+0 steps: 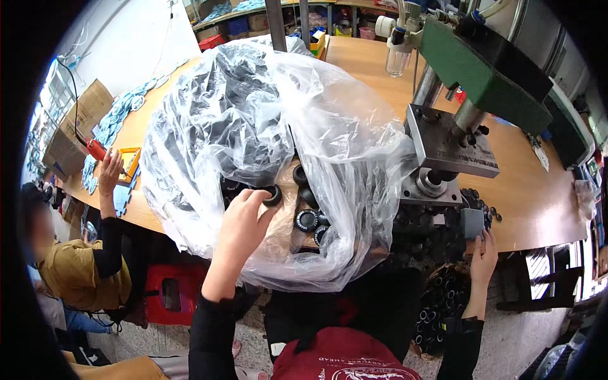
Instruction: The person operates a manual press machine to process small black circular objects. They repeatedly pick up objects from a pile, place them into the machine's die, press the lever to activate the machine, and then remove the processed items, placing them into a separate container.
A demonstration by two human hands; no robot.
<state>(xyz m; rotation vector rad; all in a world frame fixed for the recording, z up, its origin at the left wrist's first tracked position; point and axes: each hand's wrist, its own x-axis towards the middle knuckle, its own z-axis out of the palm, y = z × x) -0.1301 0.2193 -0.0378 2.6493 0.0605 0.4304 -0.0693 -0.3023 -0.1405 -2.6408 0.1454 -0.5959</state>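
My left hand [240, 225] pinches a small black wheel [273, 195] between thumb and fingers, over the mouth of a big clear plastic bag [342, 126]. More black wheels [306, 220], some with white markings round the rim, lie just right of it inside the bag. My right hand [483, 258] is at the table's front edge with its fingers extended. Its fingertips are at the lower right of a grey block [472, 223], seemingly touching it. Left of that block stands a green bench press [481, 73], its steel plate [449, 142] above a round die [432, 182].
Small black parts [424, 234] are heaped before the press. Below, an open container of black rings [440, 304] stands between my right arm and lap. At left, a co-worker's hand [111, 168] holds a red tool [96, 150]. A red stool [170, 294] stands beneath.
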